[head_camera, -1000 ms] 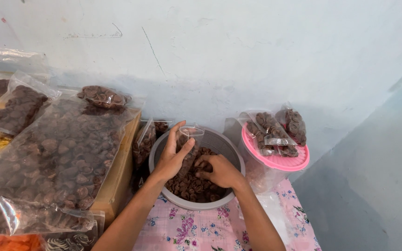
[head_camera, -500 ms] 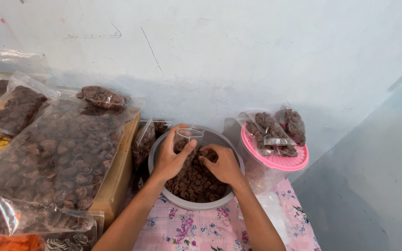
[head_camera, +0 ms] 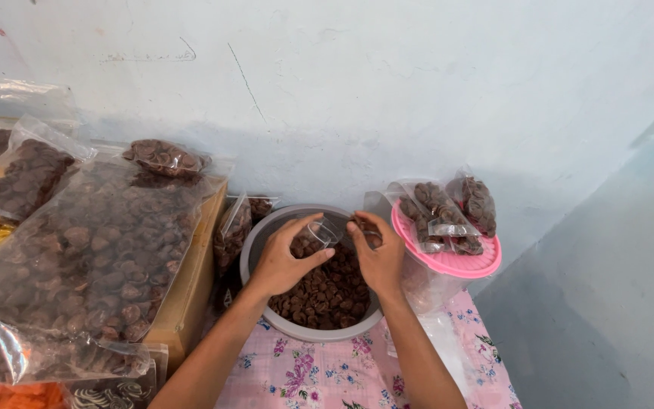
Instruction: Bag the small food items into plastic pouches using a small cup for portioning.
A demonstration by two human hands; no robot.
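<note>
A grey round bowl [head_camera: 257,241] full of small brown snack pieces [head_camera: 327,295] stands against the wall. My left hand [head_camera: 285,261] holds a small clear plastic bag [head_camera: 318,233] open over the bowl, with some brown pieces inside it. My right hand [head_camera: 376,254] is just to the right of the bag's mouth, fingers pinched on a few brown pieces.
A pink lid [head_camera: 452,261] with filled small bags [head_camera: 437,212] sits right of the bowl. Large clear bags of brown pieces [head_camera: 92,250] lie on a cardboard box [head_camera: 187,291] at left. A flowered pink cloth [head_camera: 304,375] lies below the bowl. The wall is close behind.
Both hands have lifted out of the bowl. The left hand now holds the small bag higher, and the right hand has come up to its mouth with pieces.
</note>
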